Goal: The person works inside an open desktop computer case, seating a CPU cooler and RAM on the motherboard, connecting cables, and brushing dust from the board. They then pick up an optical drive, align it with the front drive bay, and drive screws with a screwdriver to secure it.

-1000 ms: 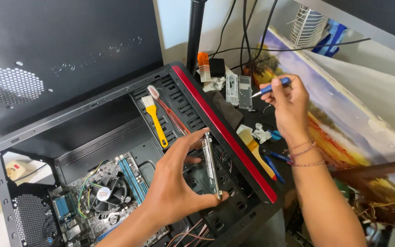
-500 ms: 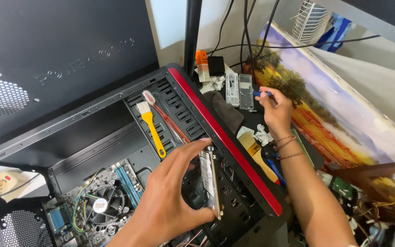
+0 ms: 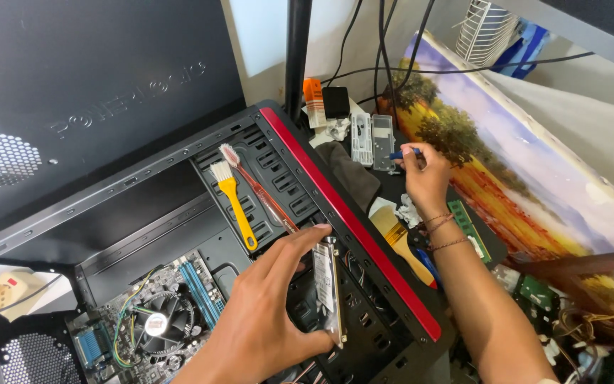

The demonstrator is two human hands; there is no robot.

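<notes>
Desk clutter: brush [image 3: 233,203] beside left hand [image 3: 268,313].

The left hand [image 3: 264,320] holds a flat silver drive [image 3: 328,291] on its edge, inside the open black computer case [image 3: 143,206]. The case has a red strip along one side. A yellow brush [image 3: 232,199] and a toothbrush [image 3: 257,188] lie on the case's metal rack. A round fan [image 3: 154,323] sits down inside. The right hand [image 3: 426,181] is off to the side of the case and pinches a small blue tool [image 3: 403,153] near two clear plastic boxes [image 3: 372,139]. A painting [image 3: 520,171] leans close by
</notes>
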